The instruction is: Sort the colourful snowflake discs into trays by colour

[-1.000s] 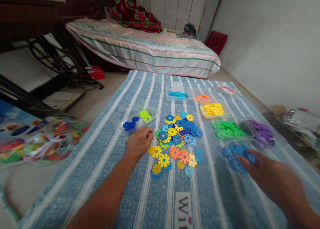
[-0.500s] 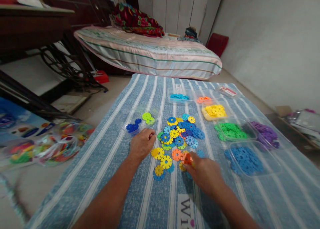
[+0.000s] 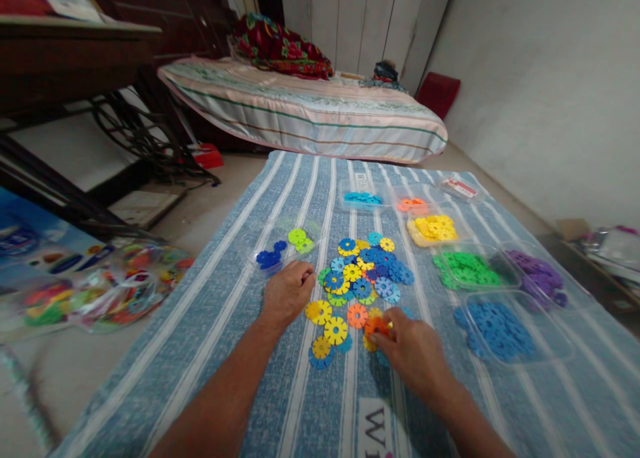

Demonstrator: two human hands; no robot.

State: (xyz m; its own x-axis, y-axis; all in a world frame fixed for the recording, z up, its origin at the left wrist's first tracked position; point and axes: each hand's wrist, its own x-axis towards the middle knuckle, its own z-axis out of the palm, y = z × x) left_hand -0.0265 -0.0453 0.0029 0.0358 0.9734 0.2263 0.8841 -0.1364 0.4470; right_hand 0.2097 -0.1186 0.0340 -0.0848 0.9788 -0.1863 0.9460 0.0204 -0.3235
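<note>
On the striped cloth lies a loose pile of notched plastic discs (image 3: 361, 271) in blue, yellow, orange and green. My right hand (image 3: 417, 351) pinches an orange disc (image 3: 376, 327) between thumb and fingers at the near right side of the pile. Just left of that disc lies another orange disc (image 3: 357, 316), with a yellow disc (image 3: 335, 330) nearby. My left hand (image 3: 289, 291) is a closed fist at the pile's left edge; whatever it may hold is hidden. Beyond it, clear tubs hold dark blue discs (image 3: 270, 256) and lime discs (image 3: 300, 239).
To the right stand clear tubs of blue discs (image 3: 500, 328), green discs (image 3: 467, 269), purple discs (image 3: 537, 275) and yellow discs (image 3: 436, 227). Farther back are light blue discs (image 3: 363, 198) and orange discs (image 3: 412, 205). A bed (image 3: 310, 115) stands beyond the cloth (image 3: 260, 391).
The view has shifted slightly, so the scene sits a little lower and to the right. My right hand still pinches orange, now more flatly over the discs; my left fist stays beside the pile.
</note>
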